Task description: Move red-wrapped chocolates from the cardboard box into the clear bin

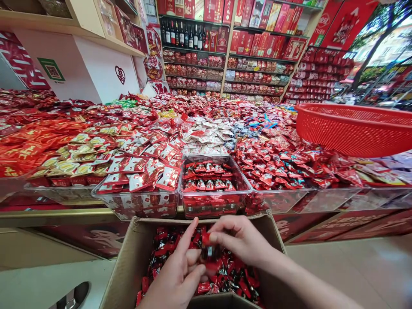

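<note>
Over an open cardboard box (124, 253) of red-and-black wrapped candies (236, 277), both hands meet. My right hand (243, 240) pinches the red end of a wrapped candy (210, 252) between thumb and fingers. My left hand (180, 270) is palm inward, its index finger stretched up, its thumb and other fingers curled at the same candy. Motion blurs the candy, and whether more lie in the left palm is hidden. Just beyond the box, a clear plastic bin (215, 194) holds similar candies laid in neat rows.
Heaps of packaged sweets (141, 169) in clear bins cover the counter. A red plastic basket (354, 128) rests on the heaps at right. Shelves (225, 56) with bottles and red boxes stand behind. A shoe (75, 296) shows on the floor at lower left.
</note>
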Available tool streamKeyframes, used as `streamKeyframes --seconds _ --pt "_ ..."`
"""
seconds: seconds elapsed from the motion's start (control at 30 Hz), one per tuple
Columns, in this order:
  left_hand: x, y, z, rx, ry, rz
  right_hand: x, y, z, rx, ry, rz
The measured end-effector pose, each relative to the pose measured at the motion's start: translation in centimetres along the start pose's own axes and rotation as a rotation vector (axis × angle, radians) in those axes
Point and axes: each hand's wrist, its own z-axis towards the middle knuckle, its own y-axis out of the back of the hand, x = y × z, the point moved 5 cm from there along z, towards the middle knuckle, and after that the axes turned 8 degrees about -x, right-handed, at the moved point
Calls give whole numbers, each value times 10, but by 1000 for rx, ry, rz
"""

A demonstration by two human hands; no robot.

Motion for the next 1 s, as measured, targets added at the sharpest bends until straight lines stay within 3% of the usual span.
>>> streamKeyframes --seconds 0.1,0.2,0.27,0.37,0.6,0.77,1.0 --pt "13 28 -2 -34 -24 152 39 32 29 -241 217 -131" --pt "33 71 -1 -269 -56 324 61 51 65 -370 377 -306" --pt "50 92 0 -349 -42 319 60 45 89 -261 393 -413" --pt "70 109 1 -402 -6 219 44 22 111 -6 336 -506" --pt "82 114 8 -472 49 162 20 -11 125 341 115 -464" --pt "85 114 11 -432 -5 238 15 -17 131 461 105 -483" --pt "92 116 11 -418 -13 286 17 -20 134 501 37 -409"
